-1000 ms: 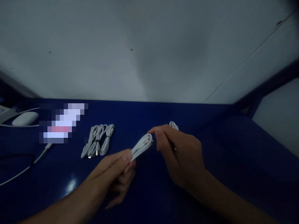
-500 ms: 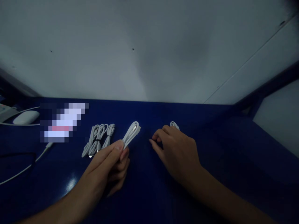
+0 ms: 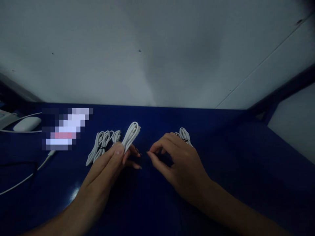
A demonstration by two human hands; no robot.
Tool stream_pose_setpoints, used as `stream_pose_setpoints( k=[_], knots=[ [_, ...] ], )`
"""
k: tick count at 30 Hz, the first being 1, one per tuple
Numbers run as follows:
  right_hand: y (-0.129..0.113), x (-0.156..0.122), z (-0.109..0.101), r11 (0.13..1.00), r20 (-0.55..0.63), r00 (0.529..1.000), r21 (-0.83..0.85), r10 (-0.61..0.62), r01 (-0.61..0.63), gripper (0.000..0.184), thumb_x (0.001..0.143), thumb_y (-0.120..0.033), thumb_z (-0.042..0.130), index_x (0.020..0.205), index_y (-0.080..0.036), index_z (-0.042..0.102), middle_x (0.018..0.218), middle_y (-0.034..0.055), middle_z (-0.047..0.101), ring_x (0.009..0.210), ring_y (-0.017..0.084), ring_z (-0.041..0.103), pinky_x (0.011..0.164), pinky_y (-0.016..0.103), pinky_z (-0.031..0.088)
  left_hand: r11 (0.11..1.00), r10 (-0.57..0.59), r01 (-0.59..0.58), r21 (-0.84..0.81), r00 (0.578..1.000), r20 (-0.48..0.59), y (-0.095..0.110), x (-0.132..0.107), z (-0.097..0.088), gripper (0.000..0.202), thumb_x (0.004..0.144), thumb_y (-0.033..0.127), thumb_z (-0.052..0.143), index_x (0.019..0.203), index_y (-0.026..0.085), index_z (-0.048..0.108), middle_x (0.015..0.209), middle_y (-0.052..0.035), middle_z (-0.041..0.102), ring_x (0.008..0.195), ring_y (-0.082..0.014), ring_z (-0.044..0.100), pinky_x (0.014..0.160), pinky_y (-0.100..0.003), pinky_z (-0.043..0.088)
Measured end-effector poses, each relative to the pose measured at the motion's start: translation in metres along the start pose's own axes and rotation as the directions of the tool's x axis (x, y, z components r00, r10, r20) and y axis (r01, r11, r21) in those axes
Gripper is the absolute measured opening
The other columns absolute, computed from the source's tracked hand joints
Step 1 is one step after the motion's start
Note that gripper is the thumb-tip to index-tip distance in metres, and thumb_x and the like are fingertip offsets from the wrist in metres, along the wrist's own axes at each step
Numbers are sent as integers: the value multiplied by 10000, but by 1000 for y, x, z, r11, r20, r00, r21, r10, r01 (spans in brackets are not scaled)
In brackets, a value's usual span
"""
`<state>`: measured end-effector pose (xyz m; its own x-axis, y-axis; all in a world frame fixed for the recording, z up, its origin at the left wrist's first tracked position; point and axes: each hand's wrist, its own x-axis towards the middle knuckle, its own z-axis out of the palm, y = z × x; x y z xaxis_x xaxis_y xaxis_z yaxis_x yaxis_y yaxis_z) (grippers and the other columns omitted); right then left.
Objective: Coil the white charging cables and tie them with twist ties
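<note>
My left hand (image 3: pixel 108 167) is closed on a coiled white USB cable (image 3: pixel 130 134), pinched between thumb and fingers and raised above the table, its loop pointing up and away. A thin dark tie (image 3: pixel 138 151) juts out by the fingers under the coil. To the right, my right hand (image 3: pixel 174 160) has its thumb and index fingertips brought together, a small gap from the left fingers. Whatever sits in that pinch is too small to make out. Beyond the right hand lie more coiled white cables (image 3: pixel 185 135), partly hidden by it.
Several tied white cables (image 3: pixel 99 147) lie left of centre on the blue table (image 3: pixel 157 209). Further left are a pixelated bright phone-like shape (image 3: pixel 70 126) with a white cord (image 3: pixel 44 165) and a white mouse (image 3: pixel 27 124). A grey panel (image 3: pixel 118 75) rises behind.
My left hand has shifted slightly left and up with the cable, its lower fingers now reaching out more. My right hand has moved left, uncovering more of the cables behind it.
</note>
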<state>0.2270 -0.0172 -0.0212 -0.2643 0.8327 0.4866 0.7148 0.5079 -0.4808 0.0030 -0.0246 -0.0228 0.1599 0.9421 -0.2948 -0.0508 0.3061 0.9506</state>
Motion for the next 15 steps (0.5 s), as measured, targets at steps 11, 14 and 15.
stream_pose_setpoints(
  k=[11,14,15],
  knots=[
    [0,-3,3,993,-8,998,100,-55,55,112,1053,-99,672,988,-183,706,896,3,733,784,138,669,698,276,511,1000,12,-10,-25,997,78,10,4,4,422,1110,581,614,948,255,827,995,-58,771,1017,-246,683,997,-283,595],
    [-1,-4,3,993,26,1000,120,4,-7,93,1056,-105,690,1030,-195,700,923,2,755,799,141,698,719,278,536,999,34,-31,-21,993,109,10,5,4,459,1151,534,543,920,247,817,968,-66,768,938,-231,660,962,-267,596],
    [-1,-5,3,992,39,999,127,22,-27,89,1056,-110,697,1037,-197,699,925,1,760,800,142,705,717,279,540,999,27,-22,-37,992,121,10,5,3,457,1151,539,542,927,247,813,966,-65,764,951,-229,661,958,-257,589]
  ],
)
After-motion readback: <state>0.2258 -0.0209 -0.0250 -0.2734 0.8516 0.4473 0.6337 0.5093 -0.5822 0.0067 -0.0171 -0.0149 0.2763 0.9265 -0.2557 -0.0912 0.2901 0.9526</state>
